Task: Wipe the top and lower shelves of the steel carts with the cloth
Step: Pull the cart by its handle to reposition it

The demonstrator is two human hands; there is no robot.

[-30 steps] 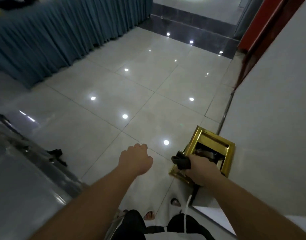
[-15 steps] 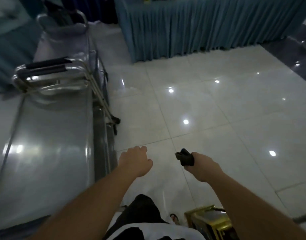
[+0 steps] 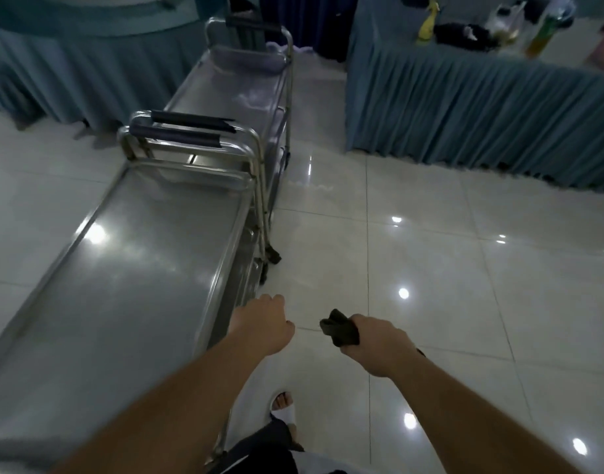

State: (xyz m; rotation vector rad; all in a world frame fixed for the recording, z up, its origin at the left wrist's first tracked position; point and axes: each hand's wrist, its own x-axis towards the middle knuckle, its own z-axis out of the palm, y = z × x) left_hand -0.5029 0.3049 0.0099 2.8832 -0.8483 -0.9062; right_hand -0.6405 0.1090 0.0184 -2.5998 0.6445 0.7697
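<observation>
A steel cart (image 3: 129, 268) fills the left of the view, its bare top shelf shining; part of its lower shelf shows under the right rim. Behind it stands a second steel cart (image 3: 232, 87), handles facing me. My right hand (image 3: 375, 343) grips a bunched dark cloth (image 3: 340, 328) over the tiled floor, to the right of the near cart. My left hand (image 3: 263, 325) hangs in a loose fist with nothing in it, just off the near cart's right edge.
Blue skirted tables stand at the back left (image 3: 88, 70) and back right (image 3: 481, 107); the right one carries bottles and dark items. Glossy white floor tiles (image 3: 464, 268) spread to the right. My sandalled foot (image 3: 285, 410) shows below.
The view has swung left, away from the wall and the gold box, bringing both carts into sight. My hands keep the same pose, the right still holding the cloth.
</observation>
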